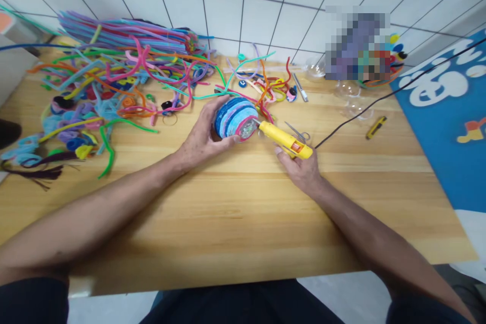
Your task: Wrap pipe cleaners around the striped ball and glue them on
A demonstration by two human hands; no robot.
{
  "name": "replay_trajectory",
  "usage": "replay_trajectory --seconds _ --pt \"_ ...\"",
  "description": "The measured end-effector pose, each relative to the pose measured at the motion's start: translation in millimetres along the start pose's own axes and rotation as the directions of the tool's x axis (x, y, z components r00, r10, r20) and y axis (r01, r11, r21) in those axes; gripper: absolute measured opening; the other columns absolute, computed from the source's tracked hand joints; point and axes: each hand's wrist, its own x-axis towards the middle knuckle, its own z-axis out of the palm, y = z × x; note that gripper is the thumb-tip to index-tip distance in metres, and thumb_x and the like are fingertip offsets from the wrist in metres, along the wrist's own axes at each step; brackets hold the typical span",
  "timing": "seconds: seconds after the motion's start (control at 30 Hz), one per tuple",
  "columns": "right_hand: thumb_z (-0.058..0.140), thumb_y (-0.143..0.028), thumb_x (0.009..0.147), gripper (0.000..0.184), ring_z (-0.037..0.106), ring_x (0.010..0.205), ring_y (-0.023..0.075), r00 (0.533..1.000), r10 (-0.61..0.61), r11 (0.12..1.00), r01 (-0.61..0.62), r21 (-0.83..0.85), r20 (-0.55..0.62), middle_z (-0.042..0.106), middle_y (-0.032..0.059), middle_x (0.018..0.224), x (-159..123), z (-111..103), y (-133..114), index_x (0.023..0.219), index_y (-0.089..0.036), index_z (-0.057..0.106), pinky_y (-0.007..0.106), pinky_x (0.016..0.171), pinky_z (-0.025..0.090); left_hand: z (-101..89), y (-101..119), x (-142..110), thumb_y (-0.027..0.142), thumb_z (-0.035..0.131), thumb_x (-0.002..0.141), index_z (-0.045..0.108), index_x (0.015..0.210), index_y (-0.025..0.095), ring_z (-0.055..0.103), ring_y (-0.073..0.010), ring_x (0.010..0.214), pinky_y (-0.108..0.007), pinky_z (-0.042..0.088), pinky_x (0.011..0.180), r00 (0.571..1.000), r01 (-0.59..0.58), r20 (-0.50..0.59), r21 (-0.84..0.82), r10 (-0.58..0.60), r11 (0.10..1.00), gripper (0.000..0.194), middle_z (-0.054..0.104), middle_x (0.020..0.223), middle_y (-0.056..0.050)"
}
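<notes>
A round ball (236,115) wrapped in blue, purple and light blue pipe cleaners is tilted in my left hand (203,134), whose fingers and thumb curve around its left side. On its right end a pink ring surrounds a greyish uncovered patch (247,129). My right hand (301,169) is wrapped around the handle of a yellow hot glue gun (284,139). The nozzle points left and is right at the edge of the patch; whether it touches, I cannot tell. Scissors (299,134) lie just behind the glue gun, partly hidden by it.
Loose pipe cleaners (125,81) are heaped on the left, before a thick bundle (129,33) along the tiled wall. A craft knife (300,87), clear plastic balls (348,88) and a yellow cutter (375,127) lie toward the back right. The gun's black cord (349,120) runs up rightward.
</notes>
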Motion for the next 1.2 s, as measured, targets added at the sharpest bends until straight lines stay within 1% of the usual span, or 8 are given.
replay_trajectory --seconds 0.17,0.37,0.53,0.67,0.8,0.93,1.03,1.2 --pt "0.076 -0.044 0.102 0.017 0.079 0.075 0.0276 1.0 0.021 1.0 -0.021 0.002 -0.015 0.08 0.0045 0.085 -2.0 0.1 3.3 0.109 -0.029 0.082 0.046 0.076 0.07 1.2 -0.2 -0.2 0.072 0.088 0.098 0.04 0.177 0.033 0.054 -0.0405 0.17 -0.063 0.047 0.143 1.0 0.019 -0.015 -0.026 -0.02 0.999 0.101 0.052 0.179 -0.019" --pt "0.076 -0.047 0.102 0.023 0.079 0.078 0.0273 1.0 0.001 1.0 -0.001 -0.013 0.007 0.081 0.0047 0.089 -2.0 0.4 0.1 0.116 -0.03 0.083 0.045 0.076 0.07 2.2 1.2 0.6 0.068 0.09 0.098 0.042 0.176 0.032 0.055 -0.0395 0.169 -0.062 0.047 0.143 1.0 0.005 -0.025 -0.037 -0.006 0.999 0.099 0.053 0.178 -0.019" --pt "0.075 -0.044 0.1 0.024 0.081 0.079 0.0277 1.0 0.021 1.0 -0.021 0.004 -0.013 0.084 0.0053 0.093 -0.8 0.1 -2.1 0.118 -0.03 0.083 0.046 0.079 0.072 1.8 2.1 1.1 0.068 0.091 0.098 0.042 0.176 0.031 0.056 -0.04 0.168 -0.062 0.048 0.143 1.0 -0.002 -0.029 -0.031 0.001 1.0 0.099 0.054 0.178 -0.019" --pt "0.075 -0.04 0.1 0.012 0.078 0.073 0.0265 1.0 0.011 1.0 -0.011 0.014 -0.022 0.08 0.0042 0.083 0.5 -1.7 -4.4 0.1 -0.029 0.079 0.044 0.074 0.07 2.9 1.3 0.0 0.068 0.091 0.098 0.042 0.177 0.032 0.056 -0.0406 0.169 -0.062 0.048 0.143 0.999 0.014 -0.038 -0.04 -0.016 0.999 0.099 0.053 0.179 -0.018" --pt "0.075 -0.038 0.099 0.013 0.077 0.072 0.0253 1.0 0.009 1.0 -0.009 0.017 -0.029 0.078 0.0032 0.081 1.3 -1.6 -4.2 0.09 -0.029 0.073 0.042 0.072 0.067 3.5 1.3 -1.0 0.069 0.091 0.098 0.042 0.177 0.032 0.056 -0.0413 0.169 -0.063 0.047 0.143 0.999 0.034 -0.038 -0.041 -0.035 0.999 0.1 0.053 0.179 -0.019" --pt "0.075 -0.04 0.099 0.011 0.077 0.073 0.0259 1.0 0.012 1.0 -0.012 -0.005 -0.015 0.079 0.0035 0.082 1.2 -1.4 -3.5 0.099 -0.029 0.078 0.042 0.072 0.067 3.4 1.8 -1.0 0.07 0.09 0.098 0.042 0.177 0.032 0.055 -0.0398 0.17 -0.062 0.046 0.145 0.998 0.041 -0.036 -0.046 -0.042 0.998 0.1 0.053 0.18 -0.018" --pt "0.074 -0.042 0.101 0.016 0.077 0.075 0.027 1.0 0.017 1.0 -0.017 -0.021 0.004 0.081 0.0042 0.085 0.4 -1.5 -3.3 0.109 -0.03 0.08 0.044 0.074 0.068 2.9 1.5 -0.7 0.071 0.09 0.097 0.043 0.176 0.033 0.054 -0.0404 0.17 -0.063 0.045 0.145 0.999 0.038 -0.036 -0.042 -0.039 0.998 0.1 0.053 0.179 -0.018" --pt "0.074 -0.044 0.102 0.016 0.08 0.079 0.0281 1.0 -0.003 1.0 0.004 -0.021 0.017 0.08 0.005 0.087 -0.8 1.4 -2.8 0.105 -0.03 0.079 0.047 0.08 0.07 1.9 0.5 0.4 0.069 0.09 0.098 0.042 0.176 0.032 0.055 -0.0415 0.17 -0.065 0.046 0.144 1.0 0.008 -0.027 -0.016 -0.009 1.0 0.1 0.054 0.179 -0.018"
